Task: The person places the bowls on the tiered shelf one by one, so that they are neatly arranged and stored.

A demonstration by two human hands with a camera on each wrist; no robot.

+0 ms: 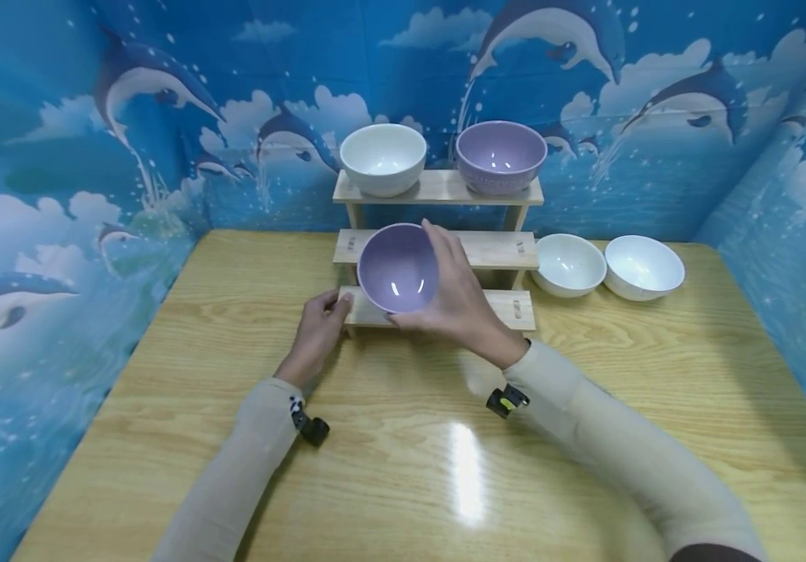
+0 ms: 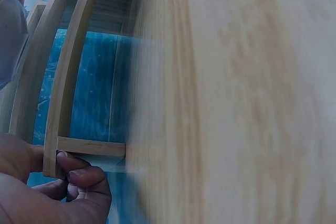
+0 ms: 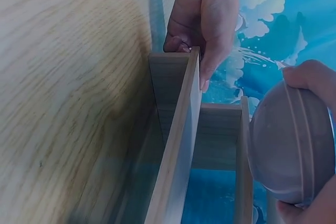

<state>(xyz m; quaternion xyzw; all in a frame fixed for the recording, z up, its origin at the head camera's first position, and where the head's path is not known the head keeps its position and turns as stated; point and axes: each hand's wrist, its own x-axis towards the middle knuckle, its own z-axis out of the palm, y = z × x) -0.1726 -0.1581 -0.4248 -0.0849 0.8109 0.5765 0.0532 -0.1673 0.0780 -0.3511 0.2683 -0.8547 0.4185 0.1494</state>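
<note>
The right hand [image 1: 457, 300] — thumb and fingers spread wide — grips a purple bowl [image 1: 397, 267] over the stand [image 1: 497, 248]. The left hand [image 1: 318, 326] pinches the lowest step [image 1: 502, 307] at its left end. Two white bowls [image 1: 569, 267] sit on the surface [image 1: 388, 445] beside the stand.

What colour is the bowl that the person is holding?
Light purple; the held bowl shows best in the head view.

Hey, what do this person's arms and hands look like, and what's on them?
The left sleeve and right sleeve are long and pale beige. The left wrist camera and right wrist camera are black, the right with a yellow-green patch. The left hand and right hand are gloveless.
</note>
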